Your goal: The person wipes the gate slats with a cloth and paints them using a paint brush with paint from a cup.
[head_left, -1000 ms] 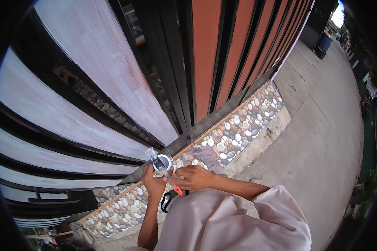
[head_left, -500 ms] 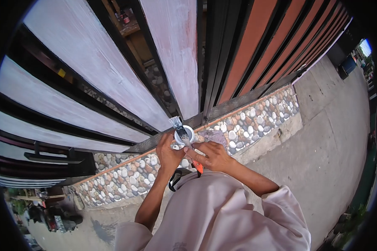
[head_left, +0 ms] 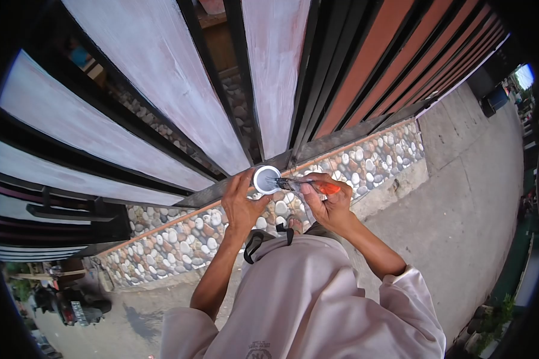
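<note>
Paintbrush [head_left: 288, 184] in the right hand [head_left: 332, 206], held nearly level above the pebbled ledge, its bristle end pointing left over the mouth of a small white cup [head_left: 257, 177]. Fingers and thumb of that hand are closed around the orange handle [head_left: 328, 187]. On the other side, the left hand [head_left: 239, 204] grasps the cup — fingers along its left side, thumb by the lower edge — and a pale greyish content shows inside the rim. Whether the bristle tips touch that content or the rim, I cannot tell. Both hands are in front of the person's pale shirt [head_left: 308, 287], near the foot of a fence with whitish boards [head_left: 156, 78] to the left and orange-brown boards [head_left: 365, 66] to the right. Below runs the ledge [head_left: 173, 248] of rounded stones — grey pavement [head_left: 449, 203] lies beyond it.
</note>
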`<action>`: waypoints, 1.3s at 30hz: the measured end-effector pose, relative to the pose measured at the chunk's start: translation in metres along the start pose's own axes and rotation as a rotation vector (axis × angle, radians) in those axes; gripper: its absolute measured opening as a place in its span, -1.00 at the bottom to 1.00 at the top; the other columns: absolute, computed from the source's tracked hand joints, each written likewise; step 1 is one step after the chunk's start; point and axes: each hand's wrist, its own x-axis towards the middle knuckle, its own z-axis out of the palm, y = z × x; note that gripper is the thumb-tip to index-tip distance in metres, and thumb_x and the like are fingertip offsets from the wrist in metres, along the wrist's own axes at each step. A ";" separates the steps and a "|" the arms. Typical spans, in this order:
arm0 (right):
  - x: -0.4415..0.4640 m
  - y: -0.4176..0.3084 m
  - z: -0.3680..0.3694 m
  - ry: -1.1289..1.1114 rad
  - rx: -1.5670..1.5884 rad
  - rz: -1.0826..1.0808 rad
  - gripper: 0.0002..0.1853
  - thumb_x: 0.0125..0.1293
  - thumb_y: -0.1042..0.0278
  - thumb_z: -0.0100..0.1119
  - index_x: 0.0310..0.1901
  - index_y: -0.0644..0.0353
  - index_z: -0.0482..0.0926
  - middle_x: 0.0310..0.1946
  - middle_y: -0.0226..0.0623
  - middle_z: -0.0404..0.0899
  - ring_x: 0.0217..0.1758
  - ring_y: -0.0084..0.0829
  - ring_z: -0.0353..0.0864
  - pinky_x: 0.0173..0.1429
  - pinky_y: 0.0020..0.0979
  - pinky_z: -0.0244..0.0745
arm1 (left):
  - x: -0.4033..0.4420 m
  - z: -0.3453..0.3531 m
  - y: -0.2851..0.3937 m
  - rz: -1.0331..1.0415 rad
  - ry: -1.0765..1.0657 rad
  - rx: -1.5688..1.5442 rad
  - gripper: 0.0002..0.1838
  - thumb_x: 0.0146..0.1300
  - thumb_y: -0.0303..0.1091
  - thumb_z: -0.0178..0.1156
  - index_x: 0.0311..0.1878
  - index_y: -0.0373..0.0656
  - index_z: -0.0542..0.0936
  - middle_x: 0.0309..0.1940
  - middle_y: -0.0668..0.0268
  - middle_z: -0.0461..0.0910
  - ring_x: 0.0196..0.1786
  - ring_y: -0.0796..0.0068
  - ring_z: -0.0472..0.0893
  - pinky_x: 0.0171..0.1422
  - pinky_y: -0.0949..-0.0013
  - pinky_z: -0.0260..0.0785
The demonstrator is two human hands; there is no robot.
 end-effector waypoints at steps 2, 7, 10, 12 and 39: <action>0.001 -0.001 0.001 -0.060 -0.050 0.036 -0.85 0.29 0.41 0.36 -0.19 0.27 0.63 -0.37 -0.22 0.70 -0.54 -0.34 0.68 -0.47 -0.40 0.55 | -0.002 0.000 -0.001 0.006 -0.001 0.002 -0.28 -0.26 -0.34 0.62 0.10 -0.23 0.63 -0.05 0.14 0.65 0.00 0.09 0.66 0.06 0.14 0.51; 0.001 0.002 0.015 -0.089 -0.083 0.081 -0.82 0.29 0.38 0.37 -0.20 0.31 0.62 -0.47 -0.21 0.67 -0.59 -0.35 0.65 -0.51 -0.41 0.52 | -0.008 0.001 -0.006 0.014 0.003 0.015 -0.28 -0.26 -0.35 0.62 0.11 -0.23 0.63 -0.02 0.13 0.64 0.04 0.10 0.64 0.11 0.13 0.50; -0.001 0.004 0.021 -0.103 -0.059 0.113 -0.81 0.29 0.37 0.38 -0.21 0.33 0.62 -0.52 -0.21 0.65 -0.61 -0.36 0.64 -0.52 -0.41 0.50 | -0.009 0.000 -0.005 -0.011 -0.022 0.015 -0.27 -0.27 -0.36 0.61 0.11 -0.23 0.63 -0.01 0.13 0.64 0.04 0.10 0.65 0.12 0.13 0.50; -0.002 0.006 0.024 -0.103 -0.067 0.106 -0.80 0.29 0.37 0.38 -0.21 0.33 0.62 -0.53 -0.21 0.64 -0.62 -0.37 0.63 -0.52 -0.41 0.49 | -0.009 -0.001 -0.004 -0.008 -0.022 0.017 -0.27 -0.27 -0.37 0.61 0.11 -0.23 0.63 -0.01 0.13 0.65 0.04 0.11 0.65 0.12 0.13 0.50; -0.009 0.012 0.004 0.266 0.261 0.670 -0.82 0.47 0.40 0.19 -0.27 0.35 0.56 -0.53 -0.32 0.62 -0.58 -0.58 0.58 -0.49 -0.50 0.54 | 0.001 0.021 -0.005 -0.128 -0.025 -0.046 -0.43 -0.15 -0.30 0.62 0.00 -0.23 0.67 -0.15 0.14 0.68 -0.08 0.11 0.68 0.01 0.13 0.50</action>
